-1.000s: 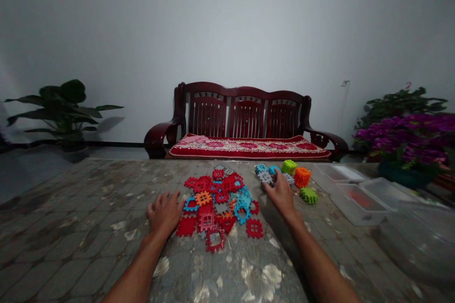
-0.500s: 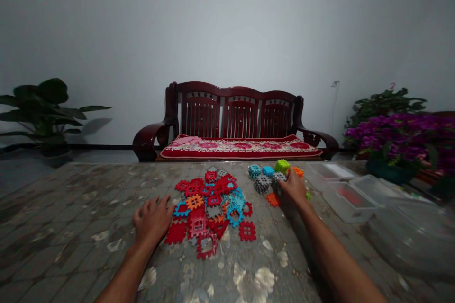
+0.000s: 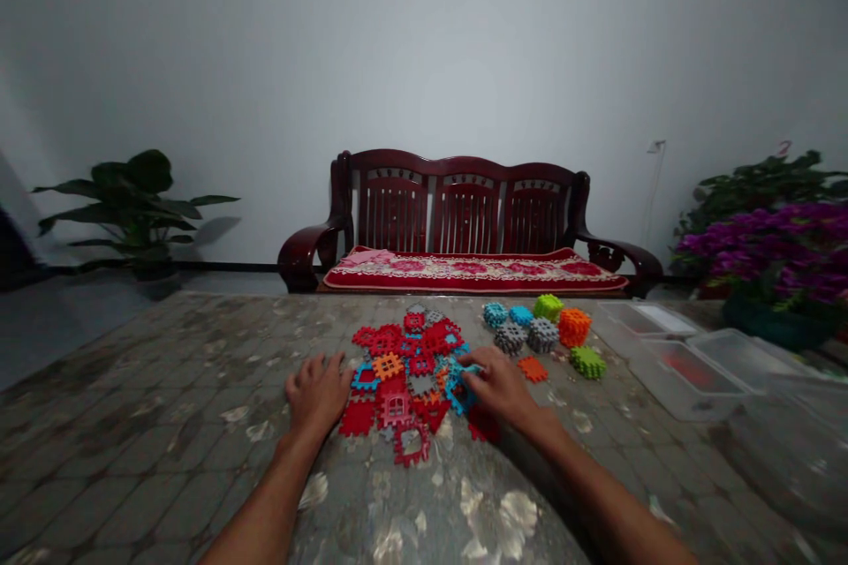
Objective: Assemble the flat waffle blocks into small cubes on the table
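A pile of flat interlocking plastic tiles, mostly red with some blue, orange and grey, lies in the middle of the table. My left hand rests flat beside the pile's left edge, fingers spread. My right hand sits on the pile's right side, fingers curled on a blue tile. Beyond it stand assembled cubes: two blue, two grey, a green one, an orange one and a second green one. A loose orange tile lies near them.
Clear plastic boxes and lids stand at the table's right. Behind the table is a dark wooden bench with a red cushion. A leafy plant stands at the left, purple flowers at the right.
My right hand left the cubes at the back right and came back left onto the tile pile, leaving a loose orange tile near the cubes. My left hand stayed put.
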A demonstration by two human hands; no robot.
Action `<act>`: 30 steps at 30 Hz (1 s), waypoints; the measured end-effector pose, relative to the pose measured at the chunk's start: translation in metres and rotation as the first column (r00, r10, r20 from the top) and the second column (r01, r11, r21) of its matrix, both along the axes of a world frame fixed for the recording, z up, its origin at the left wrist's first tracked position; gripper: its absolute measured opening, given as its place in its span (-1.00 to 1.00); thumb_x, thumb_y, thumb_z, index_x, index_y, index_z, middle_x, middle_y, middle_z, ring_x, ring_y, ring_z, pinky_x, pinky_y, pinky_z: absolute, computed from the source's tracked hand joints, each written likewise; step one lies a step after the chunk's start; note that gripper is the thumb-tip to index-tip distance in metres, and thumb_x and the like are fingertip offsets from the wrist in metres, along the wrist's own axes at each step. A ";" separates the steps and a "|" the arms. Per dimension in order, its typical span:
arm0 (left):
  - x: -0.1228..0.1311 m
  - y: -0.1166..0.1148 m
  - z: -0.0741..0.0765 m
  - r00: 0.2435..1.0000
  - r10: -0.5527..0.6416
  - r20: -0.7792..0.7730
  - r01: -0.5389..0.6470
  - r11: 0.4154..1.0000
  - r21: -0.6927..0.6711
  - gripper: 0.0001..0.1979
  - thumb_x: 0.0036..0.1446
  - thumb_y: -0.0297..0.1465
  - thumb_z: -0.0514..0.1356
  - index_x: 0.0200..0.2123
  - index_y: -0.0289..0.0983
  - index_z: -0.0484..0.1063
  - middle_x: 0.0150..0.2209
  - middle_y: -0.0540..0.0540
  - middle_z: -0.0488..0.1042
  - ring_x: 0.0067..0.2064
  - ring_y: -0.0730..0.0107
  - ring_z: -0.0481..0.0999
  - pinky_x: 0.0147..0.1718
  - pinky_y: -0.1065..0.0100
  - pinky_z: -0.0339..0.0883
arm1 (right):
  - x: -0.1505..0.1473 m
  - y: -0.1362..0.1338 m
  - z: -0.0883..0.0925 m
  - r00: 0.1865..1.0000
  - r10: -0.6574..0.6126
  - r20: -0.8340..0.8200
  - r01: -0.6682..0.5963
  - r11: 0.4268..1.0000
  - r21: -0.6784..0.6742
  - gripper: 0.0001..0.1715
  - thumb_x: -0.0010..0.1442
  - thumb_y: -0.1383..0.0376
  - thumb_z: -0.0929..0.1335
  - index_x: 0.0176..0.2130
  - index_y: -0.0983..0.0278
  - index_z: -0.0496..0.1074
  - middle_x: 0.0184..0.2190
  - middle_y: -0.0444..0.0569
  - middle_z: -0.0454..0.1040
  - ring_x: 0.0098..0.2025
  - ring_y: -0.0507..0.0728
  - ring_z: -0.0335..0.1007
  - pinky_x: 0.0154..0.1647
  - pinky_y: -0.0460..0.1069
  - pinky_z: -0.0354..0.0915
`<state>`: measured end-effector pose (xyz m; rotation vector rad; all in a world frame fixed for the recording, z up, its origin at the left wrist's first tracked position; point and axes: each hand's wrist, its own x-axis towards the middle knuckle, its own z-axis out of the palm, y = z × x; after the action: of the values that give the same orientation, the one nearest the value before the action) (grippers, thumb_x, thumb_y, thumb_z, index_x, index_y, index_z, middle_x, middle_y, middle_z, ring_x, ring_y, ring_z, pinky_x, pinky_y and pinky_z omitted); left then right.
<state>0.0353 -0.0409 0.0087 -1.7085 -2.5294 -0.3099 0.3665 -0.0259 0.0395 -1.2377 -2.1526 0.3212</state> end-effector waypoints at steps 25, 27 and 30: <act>0.002 0.000 -0.004 0.999 0.005 0.034 -0.006 0.999 0.037 -0.47 0.41 -0.18 -0.04 0.31 -0.11 0.47 0.39 -0.25 0.38 0.41 0.00 0.27 0.35 -0.05 0.05 | -0.032 0.030 0.019 0.989 -0.144 -0.043 0.134 0.974 -0.183 -0.72 0.27 0.29 0.27 -0.24 0.23 0.59 -0.30 -0.06 0.64 -0.22 0.15 0.53 -0.18 -0.03 0.32; 0.002 0.000 -0.004 0.999 -0.001 0.034 0.000 0.999 0.035 -0.47 0.41 -0.18 -0.04 0.31 -0.12 0.46 0.39 -0.27 0.38 0.41 -0.02 0.27 0.34 -0.06 0.06 | -0.019 0.044 0.015 0.969 -0.198 -0.148 0.160 0.958 -0.238 -0.71 0.22 0.27 0.27 -0.30 0.24 0.59 -0.36 -0.07 0.63 -0.26 0.16 0.55 -0.22 -0.03 0.37; 0.001 0.000 -0.003 1.000 -0.007 0.022 0.006 0.999 0.035 -0.47 0.41 -0.19 -0.03 0.31 -0.12 0.47 0.38 -0.27 0.39 0.40 -0.01 0.28 0.33 -0.04 0.07 | -0.006 0.060 0.008 0.943 -0.259 -0.209 0.193 0.937 -0.292 -0.68 0.18 0.24 0.28 -0.30 0.25 0.61 -0.42 -0.07 0.63 -0.32 0.17 0.57 -0.28 -0.02 0.43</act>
<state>0.0366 -0.0410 0.0057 -1.7111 -2.5183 -0.3737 0.3607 0.0340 0.0479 -1.4978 -1.7752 0.6467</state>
